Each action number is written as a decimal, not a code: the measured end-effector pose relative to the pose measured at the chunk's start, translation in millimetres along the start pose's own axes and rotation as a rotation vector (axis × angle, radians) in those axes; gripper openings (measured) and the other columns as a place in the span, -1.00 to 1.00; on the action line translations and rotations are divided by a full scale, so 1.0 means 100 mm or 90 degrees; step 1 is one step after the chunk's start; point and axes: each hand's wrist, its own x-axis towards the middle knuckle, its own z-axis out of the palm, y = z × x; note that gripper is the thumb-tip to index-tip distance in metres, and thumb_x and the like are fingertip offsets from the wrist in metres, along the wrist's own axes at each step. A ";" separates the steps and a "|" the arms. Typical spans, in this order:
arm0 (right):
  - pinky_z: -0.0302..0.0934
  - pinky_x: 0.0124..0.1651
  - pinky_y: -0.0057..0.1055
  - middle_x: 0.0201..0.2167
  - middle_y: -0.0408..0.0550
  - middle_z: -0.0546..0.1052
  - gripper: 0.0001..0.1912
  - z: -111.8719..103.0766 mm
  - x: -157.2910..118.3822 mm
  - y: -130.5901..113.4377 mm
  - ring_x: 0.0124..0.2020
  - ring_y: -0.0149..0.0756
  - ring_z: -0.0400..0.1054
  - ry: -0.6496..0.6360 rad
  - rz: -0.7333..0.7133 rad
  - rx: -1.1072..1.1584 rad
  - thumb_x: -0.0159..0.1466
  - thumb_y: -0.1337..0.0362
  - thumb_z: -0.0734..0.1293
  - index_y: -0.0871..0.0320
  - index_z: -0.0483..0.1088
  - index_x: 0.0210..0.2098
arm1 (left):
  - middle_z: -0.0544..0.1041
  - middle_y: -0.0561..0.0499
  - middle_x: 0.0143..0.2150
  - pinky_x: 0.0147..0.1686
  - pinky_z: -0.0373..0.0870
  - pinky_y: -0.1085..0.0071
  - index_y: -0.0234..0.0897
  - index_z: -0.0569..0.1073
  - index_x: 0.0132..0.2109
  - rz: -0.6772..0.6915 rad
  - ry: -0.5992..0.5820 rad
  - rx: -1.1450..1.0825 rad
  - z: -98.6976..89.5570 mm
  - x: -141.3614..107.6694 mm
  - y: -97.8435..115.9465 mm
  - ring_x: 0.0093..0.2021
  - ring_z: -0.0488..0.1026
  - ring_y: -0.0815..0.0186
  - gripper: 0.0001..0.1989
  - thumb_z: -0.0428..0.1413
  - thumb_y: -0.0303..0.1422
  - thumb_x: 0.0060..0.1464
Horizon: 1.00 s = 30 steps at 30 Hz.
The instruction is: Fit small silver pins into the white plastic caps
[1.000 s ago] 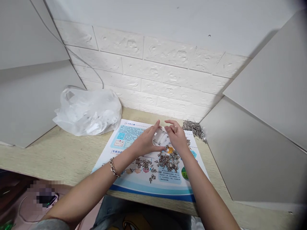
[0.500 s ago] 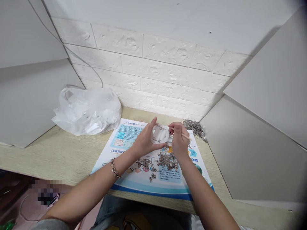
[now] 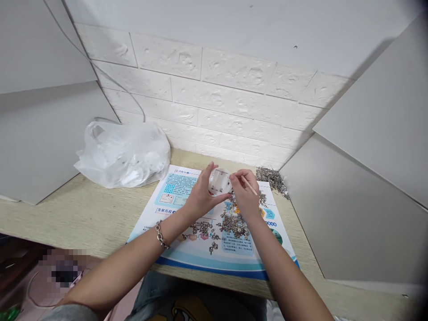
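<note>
A round, whitish plastic piece (image 3: 220, 180) with small metal bits along its edge is held up over the printed sheet. My left hand (image 3: 203, 191) is closed around its left side, thumb below and fingers above. My right hand (image 3: 245, 191) grips a thin wooden stick (image 3: 249, 185) at the piece's right edge. The fingertips meet the rim there; whether they also pinch a small metal part I cannot tell. Below my hands lies a pile of small metal parts (image 3: 234, 224), with a smaller cluster (image 3: 202, 227) to its left.
The printed sheet (image 3: 214, 263) covers the middle of the wooden table (image 3: 110, 223). A white plastic bag (image 3: 123, 156) sits at the back left. Another heap of metal parts (image 3: 272, 180) lies at the back right, beside a grey panel (image 3: 361, 214). A white brick-patterned wall (image 3: 230, 107) closes the back.
My right hand has turned and shifted slightly left, its fingertips now at the plastic piece's edge. The wooden stick has tilted more steeply. The plastic piece has moved slightly left and up.
</note>
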 end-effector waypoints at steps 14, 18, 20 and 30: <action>0.00 -0.57 -0.53 -0.62 -0.26 0.21 -0.80 -0.11 0.16 0.27 -0.60 -0.47 0.10 -0.075 0.113 0.007 0.04 0.21 0.28 0.14 0.17 -0.42 | 0.27 -0.20 0.02 -0.18 0.32 0.21 -0.19 -0.23 0.27 -0.113 -0.175 -0.085 -0.07 0.10 -0.03 -0.17 0.35 0.19 0.03 0.25 -0.25 -0.21; 0.11 -0.42 -0.48 -0.49 -0.16 0.33 -0.80 -0.12 0.15 0.20 -0.47 -0.42 0.21 -0.013 0.019 -0.086 0.12 0.15 0.23 0.15 0.25 -0.33 | 0.31 -0.16 -0.03 -0.16 0.31 0.23 -0.21 -0.19 0.26 -0.149 -0.186 -0.132 -0.07 0.11 -0.02 -0.12 0.32 0.17 0.03 0.26 -0.27 -0.25; 0.13 -0.35 -0.45 -0.42 -0.10 0.37 -0.72 -0.13 0.14 0.14 -0.40 -0.39 0.25 0.060 -0.030 -0.106 0.19 0.09 0.16 0.17 0.30 -0.26 | 0.32 -0.14 -0.05 -0.15 0.30 0.23 -0.21 -0.14 0.25 -0.149 -0.205 -0.135 -0.06 0.10 -0.02 -0.09 0.31 0.16 0.00 0.26 -0.27 -0.25; -0.05 -0.58 -0.51 -0.72 -0.20 0.25 -0.59 -0.12 0.02 -0.05 -0.66 -0.46 0.12 -0.105 -0.016 -0.300 0.23 0.01 0.09 0.17 0.22 -0.56 | 0.32 -0.16 -0.07 -0.21 0.31 0.23 -0.27 -0.06 0.24 -0.201 -0.336 -0.193 -0.06 0.07 0.15 -0.16 0.33 0.14 0.04 0.30 -0.26 -0.36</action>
